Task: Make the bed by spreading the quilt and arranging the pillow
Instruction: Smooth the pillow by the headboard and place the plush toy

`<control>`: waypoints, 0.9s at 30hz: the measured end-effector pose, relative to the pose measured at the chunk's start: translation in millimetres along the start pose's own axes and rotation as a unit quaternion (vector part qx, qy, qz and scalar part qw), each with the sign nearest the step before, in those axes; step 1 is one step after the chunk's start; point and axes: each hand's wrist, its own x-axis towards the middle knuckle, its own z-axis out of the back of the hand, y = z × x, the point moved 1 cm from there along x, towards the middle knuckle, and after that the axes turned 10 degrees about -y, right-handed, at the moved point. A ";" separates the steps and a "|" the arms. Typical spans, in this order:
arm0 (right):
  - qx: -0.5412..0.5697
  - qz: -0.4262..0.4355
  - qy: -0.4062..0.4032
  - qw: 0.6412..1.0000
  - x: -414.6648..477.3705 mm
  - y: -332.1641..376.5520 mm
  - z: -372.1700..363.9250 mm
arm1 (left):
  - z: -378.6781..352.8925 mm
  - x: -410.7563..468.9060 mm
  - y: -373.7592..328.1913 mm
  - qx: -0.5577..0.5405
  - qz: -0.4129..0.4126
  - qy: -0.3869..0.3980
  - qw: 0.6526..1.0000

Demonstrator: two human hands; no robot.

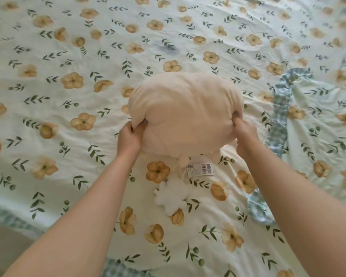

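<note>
A round cream plush pillow (185,110) is held above the middle of the bed. My left hand (130,136) pinches its lower left edge, and my right hand (245,132) grips its lower right edge. A paper tag with barcodes (200,169) hangs under the pillow on a cord. The quilt (68,86), pale with yellow flowers and green sprigs, lies spread across the bed with light creases. Its blue checked underside (281,108) shows where the right part is folded over.
A small white fluffy plush piece (171,196) lies on the quilt just below the pillow. Blue checked edging (10,218) runs along the near left border, with the bed's edge and floor at the bottom left corner.
</note>
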 end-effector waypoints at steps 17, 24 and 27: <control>-0.155 0.032 0.128 0.979 12.5 -35.8 89.8 | -38.0 -7.2 -25.1 0.079 0.078 0.108 0.988; -0.045 -0.108 0.130 0.985 7.6 -80.0 62.1 | -31.7 12.1 -4.6 0.169 0.040 0.151 0.973; -0.009 -0.189 0.133 0.973 -4.6 -92.5 42.1 | -31.1 8.3 -5.9 0.197 0.008 0.174 0.965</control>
